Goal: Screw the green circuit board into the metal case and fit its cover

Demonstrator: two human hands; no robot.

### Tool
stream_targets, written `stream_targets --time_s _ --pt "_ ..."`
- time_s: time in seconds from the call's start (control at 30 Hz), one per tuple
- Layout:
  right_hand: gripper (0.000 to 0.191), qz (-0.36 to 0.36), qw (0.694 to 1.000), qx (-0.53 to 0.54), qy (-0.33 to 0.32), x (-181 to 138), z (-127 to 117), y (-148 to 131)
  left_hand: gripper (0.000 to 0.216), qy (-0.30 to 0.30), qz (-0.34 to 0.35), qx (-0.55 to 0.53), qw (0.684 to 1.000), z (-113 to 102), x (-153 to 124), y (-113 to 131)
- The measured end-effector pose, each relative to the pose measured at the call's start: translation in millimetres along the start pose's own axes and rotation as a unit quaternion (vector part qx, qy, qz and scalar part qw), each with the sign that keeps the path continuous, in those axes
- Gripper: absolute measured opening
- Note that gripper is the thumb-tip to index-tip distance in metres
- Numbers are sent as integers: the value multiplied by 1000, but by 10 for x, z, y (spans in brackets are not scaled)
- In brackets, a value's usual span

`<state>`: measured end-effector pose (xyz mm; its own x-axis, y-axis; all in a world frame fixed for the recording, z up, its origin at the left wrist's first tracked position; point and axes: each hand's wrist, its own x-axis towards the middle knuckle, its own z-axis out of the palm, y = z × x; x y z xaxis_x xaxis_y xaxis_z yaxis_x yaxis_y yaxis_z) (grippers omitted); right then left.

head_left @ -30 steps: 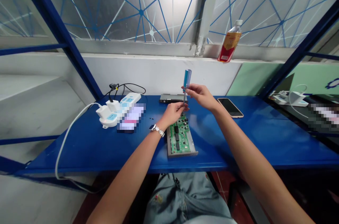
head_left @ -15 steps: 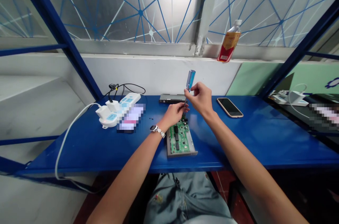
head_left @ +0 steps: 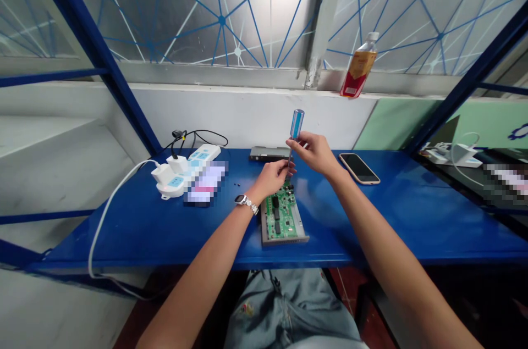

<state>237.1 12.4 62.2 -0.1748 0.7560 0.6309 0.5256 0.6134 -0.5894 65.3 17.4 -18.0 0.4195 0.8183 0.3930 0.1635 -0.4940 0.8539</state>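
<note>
My right hand (head_left: 317, 154) pinches a screwdriver (head_left: 297, 125) with a clear and blue handle, just below the handle's top part. The tool stands nearly upright, its shaft pointing down. Around the lower shaft, the fingers of my left hand (head_left: 273, 177) are closed, over the far end of a green circuit board (head_left: 281, 217). That board lies in a shallow grey metal casing (head_left: 284, 240) on the blue table. The screwdriver's tip is hidden behind my left fingers. A watch and a bracelet are on my left wrist.
Behind my hands lies a dark, flat metal cover (head_left: 268, 154). Small dark screws (head_left: 236, 184) rest left of the board. Further left are a lit phone (head_left: 206, 184) and a white power strip (head_left: 171, 188) with cables. Another phone (head_left: 358, 168) lies right; a bottle (head_left: 358, 67) stands on the sill.
My right hand has turned slightly on the screwdriver, and the handle stands a little more upright. My left hand keeps its place at the shaft. The whole view has shifted very slightly.
</note>
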Motion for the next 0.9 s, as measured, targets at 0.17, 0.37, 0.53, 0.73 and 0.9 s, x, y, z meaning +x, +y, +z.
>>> stream_targets --time_s 0.17,0.37,0.53,0.73,0.9 --pt "49 -20 990 -84 115 -105 180 -50 23 9 16 29 999 16 0 -11" --pt "43 62 988 29 137 -145 275 -78 24 9 15 135 991 -20 -26 9" --pt "40 123 955 242 120 -118 295 -56 28 -2 1 235 972 -22 -45 123" --pt "42 106 948 270 131 -93 299 -48 25 -9 10 255 967 -195 -47 24" --pt "39 85 945 277 154 -90 243 -32 20 -24 -23 299 954 -520 -52 -118"
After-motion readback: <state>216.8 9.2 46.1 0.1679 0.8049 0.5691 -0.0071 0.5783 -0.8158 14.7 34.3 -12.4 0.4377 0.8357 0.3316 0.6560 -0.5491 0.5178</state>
